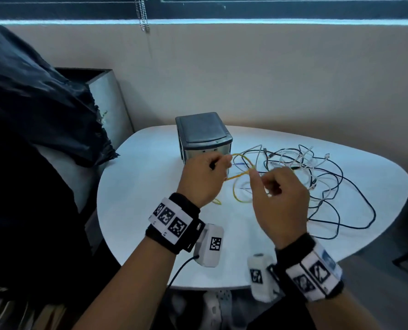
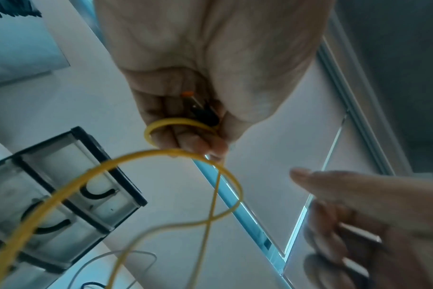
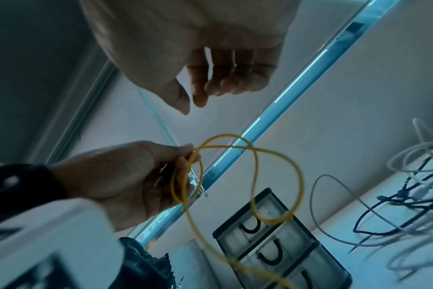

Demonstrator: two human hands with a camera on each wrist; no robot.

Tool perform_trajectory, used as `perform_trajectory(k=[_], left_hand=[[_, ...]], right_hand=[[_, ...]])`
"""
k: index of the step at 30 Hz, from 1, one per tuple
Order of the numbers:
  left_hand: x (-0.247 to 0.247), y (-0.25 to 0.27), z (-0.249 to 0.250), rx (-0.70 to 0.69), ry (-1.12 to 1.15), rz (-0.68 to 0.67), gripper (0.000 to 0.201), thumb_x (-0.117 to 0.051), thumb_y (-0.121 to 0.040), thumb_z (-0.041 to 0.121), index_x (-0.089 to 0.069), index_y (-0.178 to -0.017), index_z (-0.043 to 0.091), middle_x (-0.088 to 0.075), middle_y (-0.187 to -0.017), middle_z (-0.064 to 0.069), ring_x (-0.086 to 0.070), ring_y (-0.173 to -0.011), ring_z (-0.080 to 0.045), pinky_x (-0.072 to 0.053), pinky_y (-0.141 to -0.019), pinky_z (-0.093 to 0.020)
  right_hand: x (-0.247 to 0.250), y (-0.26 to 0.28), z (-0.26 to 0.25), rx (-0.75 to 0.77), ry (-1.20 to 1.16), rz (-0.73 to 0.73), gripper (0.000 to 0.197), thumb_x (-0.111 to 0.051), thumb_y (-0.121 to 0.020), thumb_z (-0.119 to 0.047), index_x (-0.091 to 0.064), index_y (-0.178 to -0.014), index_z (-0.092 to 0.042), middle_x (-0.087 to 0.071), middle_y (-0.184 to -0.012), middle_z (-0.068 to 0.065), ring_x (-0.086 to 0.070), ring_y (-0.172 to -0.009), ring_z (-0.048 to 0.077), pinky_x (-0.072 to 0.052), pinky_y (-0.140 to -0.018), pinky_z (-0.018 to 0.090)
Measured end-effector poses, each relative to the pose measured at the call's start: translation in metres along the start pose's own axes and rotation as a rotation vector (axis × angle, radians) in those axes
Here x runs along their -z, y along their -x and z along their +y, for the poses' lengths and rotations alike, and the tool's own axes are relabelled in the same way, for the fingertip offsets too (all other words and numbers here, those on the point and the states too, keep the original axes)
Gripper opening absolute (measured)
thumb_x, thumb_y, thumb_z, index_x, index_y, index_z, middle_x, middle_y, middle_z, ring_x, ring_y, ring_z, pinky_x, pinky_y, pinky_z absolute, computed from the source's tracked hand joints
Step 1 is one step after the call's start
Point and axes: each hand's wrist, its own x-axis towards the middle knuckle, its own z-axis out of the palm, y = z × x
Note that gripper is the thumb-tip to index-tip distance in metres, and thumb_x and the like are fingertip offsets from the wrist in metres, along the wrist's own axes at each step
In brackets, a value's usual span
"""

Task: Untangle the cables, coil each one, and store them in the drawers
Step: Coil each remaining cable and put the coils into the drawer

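Wrist bands with printed markers [image 1: 171,221], one on each forearm, nearest the viewer, each with a white camera unit beside it. Left hand [image 1: 204,178]: fingers curled round the yellow cable [image 1: 242,160], pinching its small coil together with a dark connector end. Right hand [image 1: 280,198]: fingers loosely curled, thumb and forefinger close together but clamped on nothing, just beside the yellow loop. Yellow cable: one loop raised between the hands, the rest trailing down to the white table [image 1: 136,210] under them. Tangle of white and dark cables [image 1: 317,177]: lying on the table beyond and right of the right hand, partly hidden by it. Drawer unit [image 1: 203,135]: dark top, clear fronts with dark handles, drawers closed, directly behind the left hand, which covers part of its front. Black plastic bag [image 1: 31,110]: far left of the left hand. Bead chain [image 1: 143,14]: hanging at the wall behind.
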Motion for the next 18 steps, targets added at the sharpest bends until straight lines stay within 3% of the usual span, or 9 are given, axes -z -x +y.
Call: perform_trajectory(k=[3,6,9,12,14,16,18], left_hand=[[-0.003,-0.004,0.005,0.004,0.091,0.034,0.034,-0.056,-0.099,0.026,-0.067,-0.068,0.015,-0.057,-0.051,0.014,-0.05,-0.049,0.001,-0.045,-0.058,-0.025],[-0.009,-0.002,0.01,0.006,0.185,-0.076,0.038,-0.056,-0.099,0.025,-0.064,-0.063,0.026,-0.056,-0.051,0.013,-0.05,-0.05,-0.002,-0.043,-0.057,-0.025],[-0.011,-0.001,0.014,0.029,0.25,-0.117,0.034,-0.056,-0.099,0.025,-0.068,-0.067,0.023,-0.059,-0.054,0.008,-0.053,-0.053,-0.009,-0.049,-0.06,-0.032],[-0.002,-0.006,0.015,0.098,0.312,-0.032,0.029,-0.057,-0.098,0.018,-0.069,-0.074,0.007,-0.056,-0.053,0.005,-0.048,-0.047,-0.004,-0.044,-0.053,-0.019],[0.008,-0.013,0.01,0.113,0.318,0.045,0.029,-0.057,-0.099,0.015,-0.069,-0.077,0.0,-0.054,-0.053,0.004,-0.045,-0.044,-0.002,-0.041,-0.051,-0.016],[0.016,-0.02,0.002,0.119,0.307,0.083,0.03,-0.057,-0.099,0.017,-0.07,-0.077,0.001,-0.054,-0.054,0.004,-0.044,-0.045,-0.003,-0.04,-0.052,-0.018],[0.022,-0.027,-0.008,0.15,0.313,0.124,0.031,-0.056,-0.099,0.019,-0.069,-0.074,0.007,-0.053,-0.052,0.007,-0.043,-0.048,-0.006,-0.039,-0.054,-0.021]], right_hand=[[0.001,0.011,-0.009,-0.295,-0.123,-0.156,0.047,-0.069,-0.086,-0.047,-0.05,-0.053,-0.02,-0.047,-0.047,-0.008,-0.043,-0.048,0.009,-0.035,-0.055,0.025],[-0.007,-0.001,-0.012,-0.553,-0.277,-0.249,0.04,-0.066,-0.084,-0.055,-0.068,-0.064,-0.02,-0.068,-0.063,-0.008,-0.062,-0.06,0.011,-0.049,-0.062,0.029],[-0.008,-0.019,-0.012,-0.704,-0.504,-0.288,0.027,-0.066,-0.091,-0.039,-0.075,-0.081,-0.015,-0.076,-0.081,0.0,-0.07,-0.072,0.012,-0.053,-0.063,0.028],[0.002,-0.035,-0.005,-0.734,-0.682,-0.232,0.02,-0.062,-0.095,-0.021,-0.071,-0.081,-0.009,-0.076,-0.081,0.007,-0.072,-0.077,0.018,-0.056,-0.066,0.026],[0.012,-0.047,0.001,-0.796,-0.878,-0.224,0.021,-0.055,-0.097,-0.014,-0.064,-0.079,-0.009,-0.074,-0.08,0.011,-0.072,-0.076,0.022,-0.058,-0.07,0.029],[0.023,-0.059,0.008,-0.887,-1.111,-0.195,0.024,-0.047,-0.097,-0.01,-0.055,-0.075,-0.01,-0.068,-0.072,0.01,-0.068,-0.066,0.023,-0.061,-0.072,0.034],[0.033,-0.073,0.017,-0.899,-1.157,-0.145,0.022,-0.044,-0.096,-0.009,-0.048,-0.074,-0.011,-0.048,-0.058,0.002,-0.049,-0.048,0.016,-0.058,-0.063,0.031]])
